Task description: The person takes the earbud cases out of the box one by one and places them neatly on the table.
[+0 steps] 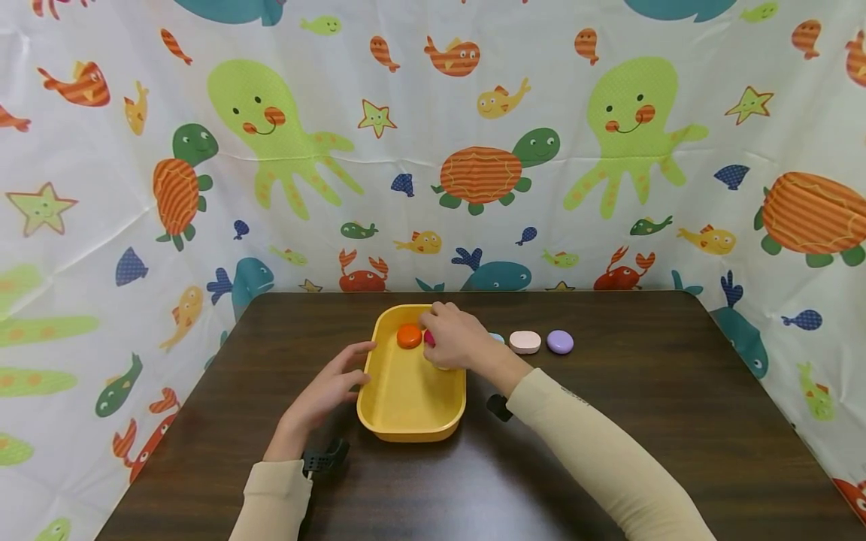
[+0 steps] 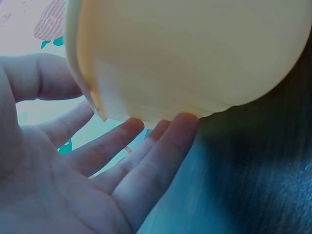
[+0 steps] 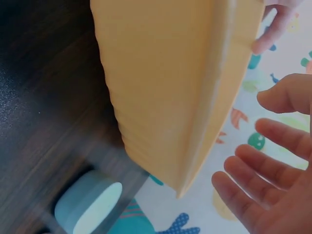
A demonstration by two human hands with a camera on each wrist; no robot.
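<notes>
Head view, yellow tray (image 1: pixel 406 394): parked on the dark worktop (image 1: pixel 643 421), toward the back edge and a bit left of middle, set lengthwise front to back.
Left hand (image 1: pixel 323 391): spread pretty wide and empty, up against the tray's left side; touching the wall with fingertips, going by the left wrist view.
Right hand (image 1: pixel 456 338): stretched over the tray's right rim near the back; loosely bent, looking empty in the right wrist view. Can't tell if touching anything inside.
Orange piece (image 1: pixel 409 336): lying in the tray toward the back, in plain sight.
Magenta piece (image 1: pixel 429 339): just right of the orange one, mostly hidden by the right hand.
Light blue piece (image 3: pixel 87 202): on the worktop, just outside the tray's right side, partly blocked by the right arm from above.
Pale pink oval (image 1: pixel 525 342): next along to the right.
Purple round (image 1: pixel 560 342): last in that row.
Backdrop (image 1: pixel 413 98): white cloth, printed all over with sea critters.
</notes>
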